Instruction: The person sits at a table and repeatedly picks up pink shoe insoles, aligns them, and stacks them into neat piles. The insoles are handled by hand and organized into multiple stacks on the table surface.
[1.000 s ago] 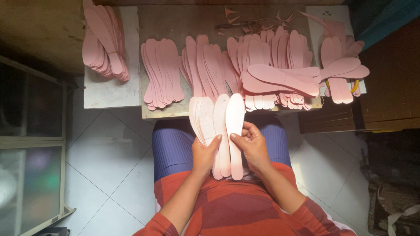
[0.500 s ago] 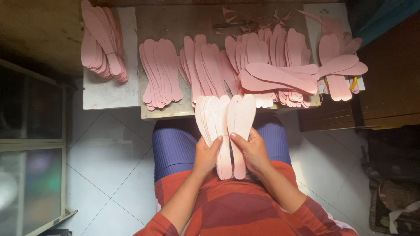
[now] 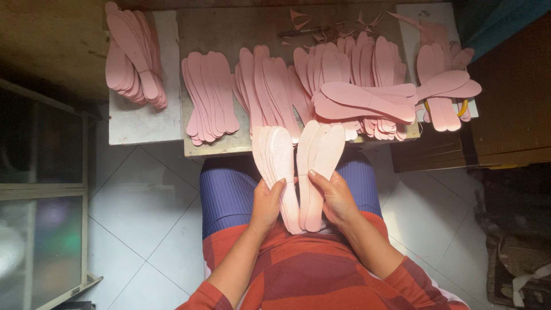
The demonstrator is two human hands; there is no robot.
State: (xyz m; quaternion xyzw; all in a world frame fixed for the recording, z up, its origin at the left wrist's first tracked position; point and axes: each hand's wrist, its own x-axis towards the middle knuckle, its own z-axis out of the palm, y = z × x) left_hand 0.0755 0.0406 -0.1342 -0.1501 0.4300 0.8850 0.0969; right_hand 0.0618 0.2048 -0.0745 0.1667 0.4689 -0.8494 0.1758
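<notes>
A: Left hand (image 3: 266,204) grips a fan of pink insoles (image 3: 278,166), fingers wrapped round, over the lap.
B: Right hand (image 3: 336,198)?
A: Closed on a 2nd fan (image 3: 318,161), just beside. More stacks (image 3: 356,86) on worktop (image 3: 229,23).

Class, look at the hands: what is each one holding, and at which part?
The left hand and right hand each hold a fan of pink insoles, gripped near their lower ends.

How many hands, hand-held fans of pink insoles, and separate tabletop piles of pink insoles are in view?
Hands: 2, left hand and right hand
Fans of pink insoles in hand: 2, left fan, right fan
Piles on the table: about 5; right-hand ones overlap
Total: about 9
</notes>
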